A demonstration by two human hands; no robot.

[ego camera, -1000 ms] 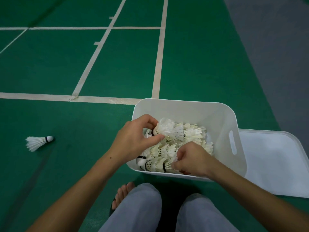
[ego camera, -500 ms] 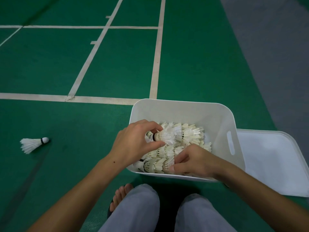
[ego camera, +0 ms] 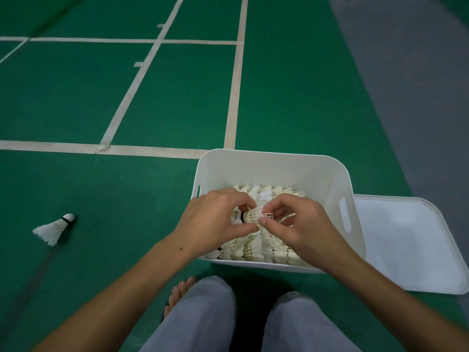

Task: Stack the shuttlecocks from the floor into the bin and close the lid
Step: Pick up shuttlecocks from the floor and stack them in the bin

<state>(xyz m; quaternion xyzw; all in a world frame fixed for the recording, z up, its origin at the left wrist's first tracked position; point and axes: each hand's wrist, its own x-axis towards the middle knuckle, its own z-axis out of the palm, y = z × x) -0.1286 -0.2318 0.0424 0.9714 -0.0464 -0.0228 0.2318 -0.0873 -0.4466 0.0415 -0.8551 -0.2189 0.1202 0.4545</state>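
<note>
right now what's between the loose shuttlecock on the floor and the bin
In the head view, only bare green floor lies between the loose shuttlecock and the bin.

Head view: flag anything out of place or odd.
One shuttlecock lies alone on the green floor, left of the bin. The lid lies off, beside the bin's right. Both hands hold another shuttlecock.

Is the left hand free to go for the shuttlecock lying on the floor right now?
Probably not yet: the left hand and right hand both pinch a shuttlecock over the bin. The floor shuttlecock lies unobstructed on its side.
</note>
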